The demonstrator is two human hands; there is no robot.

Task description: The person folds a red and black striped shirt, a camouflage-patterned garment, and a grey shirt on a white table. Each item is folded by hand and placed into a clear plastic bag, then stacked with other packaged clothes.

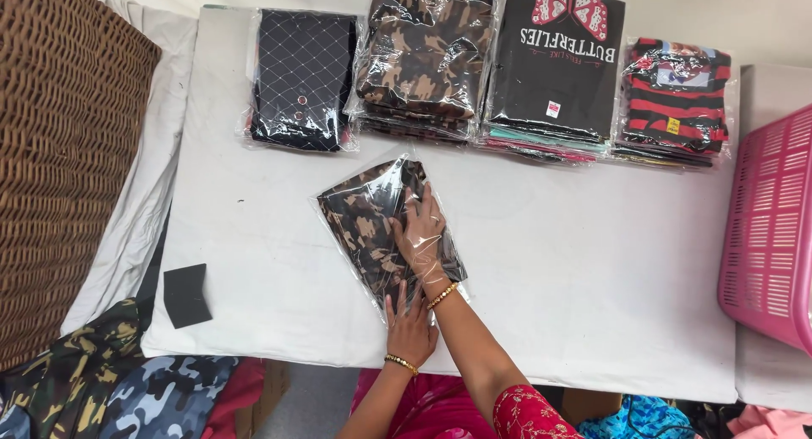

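A folded brown camouflage garment (364, 223) lies tilted in a clear plastic bag (342, 244) at the middle of the white table (592, 261). My right hand (420, 236) is slid inside the bag through its near opening and rests flat on the garment, fingers spread, with the shiny film over it. At the bag's near end my left hand (410, 329) lies flat, pressing the bag's mouth onto the table. Both wrists carry beaded bracelets.
Along the table's far edge stand bagged garment stacks: a black diamond-patterned one (303, 79), a camouflage stack (423, 58), a black printed-shirt stack (554, 67), a red-and-black striped stack (672, 101). A pink plastic basket (770, 236) is at right, a wicker basket (59, 151) at left, a black card (186, 295) near the front left.
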